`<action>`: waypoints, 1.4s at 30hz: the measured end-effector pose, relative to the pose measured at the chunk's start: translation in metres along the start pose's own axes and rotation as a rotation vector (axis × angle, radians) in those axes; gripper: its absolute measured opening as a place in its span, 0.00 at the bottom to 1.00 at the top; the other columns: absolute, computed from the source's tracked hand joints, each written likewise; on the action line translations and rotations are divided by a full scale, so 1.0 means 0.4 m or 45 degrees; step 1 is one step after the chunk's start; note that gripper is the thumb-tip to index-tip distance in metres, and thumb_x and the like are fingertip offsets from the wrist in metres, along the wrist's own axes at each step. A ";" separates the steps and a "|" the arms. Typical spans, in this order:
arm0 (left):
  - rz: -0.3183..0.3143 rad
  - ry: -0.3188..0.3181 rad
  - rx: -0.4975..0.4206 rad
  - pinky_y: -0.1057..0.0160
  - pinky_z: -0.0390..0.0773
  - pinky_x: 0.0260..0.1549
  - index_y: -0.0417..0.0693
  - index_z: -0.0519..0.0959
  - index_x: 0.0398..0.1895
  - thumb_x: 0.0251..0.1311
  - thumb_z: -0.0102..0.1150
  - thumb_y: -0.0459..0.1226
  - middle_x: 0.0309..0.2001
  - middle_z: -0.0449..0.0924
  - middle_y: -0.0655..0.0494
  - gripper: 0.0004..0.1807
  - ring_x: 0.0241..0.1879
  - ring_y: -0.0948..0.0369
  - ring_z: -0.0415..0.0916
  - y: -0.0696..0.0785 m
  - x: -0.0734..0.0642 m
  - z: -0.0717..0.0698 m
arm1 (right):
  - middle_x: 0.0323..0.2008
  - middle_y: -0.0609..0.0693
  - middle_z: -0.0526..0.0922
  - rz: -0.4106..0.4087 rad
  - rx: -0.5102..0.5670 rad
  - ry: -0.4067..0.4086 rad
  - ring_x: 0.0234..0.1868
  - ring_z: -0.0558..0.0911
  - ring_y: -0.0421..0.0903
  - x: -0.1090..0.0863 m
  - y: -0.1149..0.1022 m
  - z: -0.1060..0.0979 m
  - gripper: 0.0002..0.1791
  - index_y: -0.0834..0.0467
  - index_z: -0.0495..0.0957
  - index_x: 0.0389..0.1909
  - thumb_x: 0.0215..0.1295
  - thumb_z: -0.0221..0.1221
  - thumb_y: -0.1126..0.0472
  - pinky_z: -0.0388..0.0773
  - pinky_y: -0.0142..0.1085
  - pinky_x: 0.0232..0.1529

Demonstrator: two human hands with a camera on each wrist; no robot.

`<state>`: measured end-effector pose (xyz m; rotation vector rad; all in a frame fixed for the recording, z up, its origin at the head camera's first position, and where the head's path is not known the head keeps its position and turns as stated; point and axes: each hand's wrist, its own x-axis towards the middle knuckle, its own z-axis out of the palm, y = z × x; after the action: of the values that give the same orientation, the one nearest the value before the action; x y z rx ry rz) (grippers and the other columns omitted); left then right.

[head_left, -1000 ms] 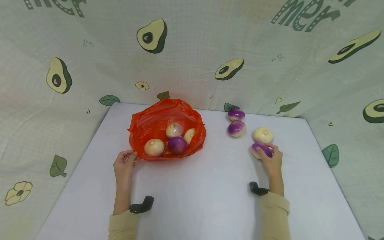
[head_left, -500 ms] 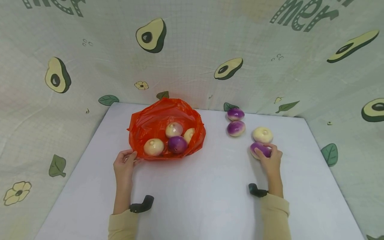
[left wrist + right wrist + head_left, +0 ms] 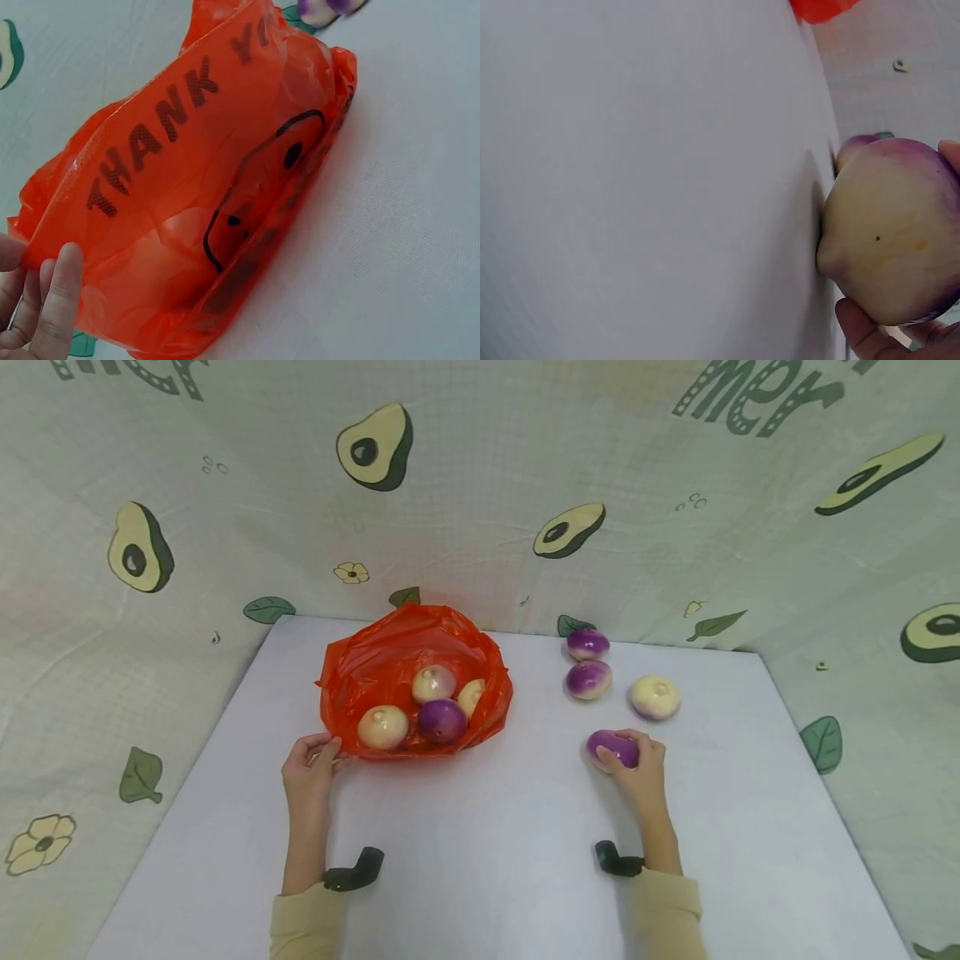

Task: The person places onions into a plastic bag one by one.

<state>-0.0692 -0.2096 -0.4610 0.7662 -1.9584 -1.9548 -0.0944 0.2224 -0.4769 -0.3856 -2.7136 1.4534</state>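
A red plastic bag (image 3: pixel 375 664) lies with its mouth wide on the left of the white table, several purple-and-white turnips (image 3: pixel 442 721) inside. My left hand (image 3: pixel 307 777) pinches the bag's near left edge; the left wrist view shows dark "THANK" lettering on the bag (image 3: pixel 172 180). Over the table right of the bag, my right hand (image 3: pixel 643 775) holds a purple-topped turnip (image 3: pixel 612 749) between thumb and fingers. Its pale underside faces the right wrist camera, and that turnip (image 3: pixel 889 232) shows a shadow on the table beside it.
Two purple turnips (image 3: pixel 588 680) sit one behind the other at the table's back right. A pale turnip (image 3: pixel 656 697) lies nearer and further right. Behind the white table (image 3: pixel 480 852) hangs a cloth (image 3: pixel 465 468) printed with avocados.
My right hand has carried the turnip left and slightly nearer, away from the pale turnip it was beside. The left hand keeps its hold on the bag's edge.
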 end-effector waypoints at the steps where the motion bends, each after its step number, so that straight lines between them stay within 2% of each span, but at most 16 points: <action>1: -0.013 0.000 -0.011 0.74 0.81 0.32 0.45 0.73 0.46 0.58 0.59 0.48 0.38 0.75 0.53 0.20 0.32 0.64 0.81 -0.005 0.003 -0.002 | 0.59 0.66 0.54 -0.005 0.002 -0.009 0.61 0.60 0.63 -0.005 -0.005 0.008 0.30 0.59 0.65 0.57 0.59 0.60 0.49 0.56 0.60 0.65; 4: -0.021 -0.003 -0.036 0.74 0.81 0.32 0.44 0.74 0.45 0.58 0.60 0.48 0.37 0.75 0.53 0.20 0.31 0.65 0.81 -0.001 0.001 -0.003 | 0.58 0.64 0.54 -0.018 0.003 -0.027 0.61 0.61 0.62 -0.016 -0.017 0.028 0.29 0.58 0.66 0.56 0.58 0.62 0.49 0.57 0.60 0.64; 9: -0.032 0.012 0.051 0.73 0.81 0.35 0.42 0.71 0.46 0.62 0.55 0.43 0.36 0.73 0.55 0.16 0.29 0.70 0.79 0.043 -0.026 0.005 | 0.59 0.63 0.54 -0.022 -0.028 -0.059 0.63 0.60 0.62 -0.030 -0.030 0.047 0.30 0.56 0.67 0.56 0.56 0.63 0.47 0.57 0.61 0.65; 12: -0.075 0.024 0.069 0.73 0.80 0.36 0.43 0.71 0.46 0.63 0.54 0.42 0.35 0.72 0.56 0.14 0.28 0.71 0.78 0.055 -0.032 0.007 | 0.59 0.63 0.55 -0.037 -0.045 -0.057 0.62 0.61 0.62 -0.034 -0.036 0.052 0.30 0.56 0.68 0.55 0.55 0.64 0.48 0.57 0.60 0.65; 16: -0.093 0.016 0.106 0.74 0.80 0.36 0.43 0.71 0.47 0.64 0.53 0.43 0.36 0.72 0.57 0.14 0.29 0.72 0.78 0.057 -0.032 0.008 | 0.58 0.62 0.56 -0.044 -0.052 -0.063 0.61 0.62 0.61 -0.039 -0.044 0.057 0.30 0.56 0.68 0.55 0.55 0.64 0.49 0.57 0.60 0.65; 23: -0.073 0.015 0.085 0.73 0.80 0.36 0.43 0.71 0.46 0.63 0.54 0.43 0.36 0.73 0.57 0.14 0.28 0.71 0.79 0.049 -0.027 0.008 | 0.57 0.61 0.59 -0.073 -0.025 -0.080 0.60 0.65 0.60 -0.046 -0.070 0.073 0.29 0.54 0.70 0.54 0.53 0.66 0.48 0.60 0.59 0.64; 33: -0.062 0.023 0.077 0.74 0.80 0.34 0.42 0.72 0.45 0.63 0.54 0.41 0.33 0.73 0.59 0.13 0.28 0.72 0.79 0.048 -0.028 0.008 | 0.57 0.58 0.63 -0.174 0.024 -0.120 0.60 0.66 0.57 -0.055 -0.163 0.090 0.27 0.52 0.71 0.53 0.52 0.66 0.51 0.65 0.57 0.62; 37: -0.069 0.029 0.089 0.74 0.80 0.35 0.43 0.72 0.45 0.63 0.54 0.42 0.33 0.73 0.59 0.14 0.28 0.72 0.78 0.046 -0.026 0.008 | 0.56 0.56 0.64 -0.256 0.047 -0.141 0.58 0.67 0.54 -0.058 -0.207 0.099 0.26 0.52 0.72 0.52 0.52 0.67 0.54 0.69 0.55 0.60; 42: -0.068 0.036 0.108 0.74 0.80 0.35 0.43 0.72 0.45 0.63 0.54 0.42 0.33 0.73 0.60 0.14 0.28 0.72 0.78 0.048 -0.027 0.008 | 0.56 0.54 0.64 -0.380 0.030 -0.173 0.60 0.67 0.53 -0.063 -0.263 0.117 0.25 0.49 0.72 0.52 0.53 0.66 0.52 0.72 0.53 0.58</action>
<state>-0.0653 -0.2020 -0.4405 0.8709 -2.0354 -1.8901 -0.0979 0.1224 -0.4142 0.1212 -2.7016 1.4715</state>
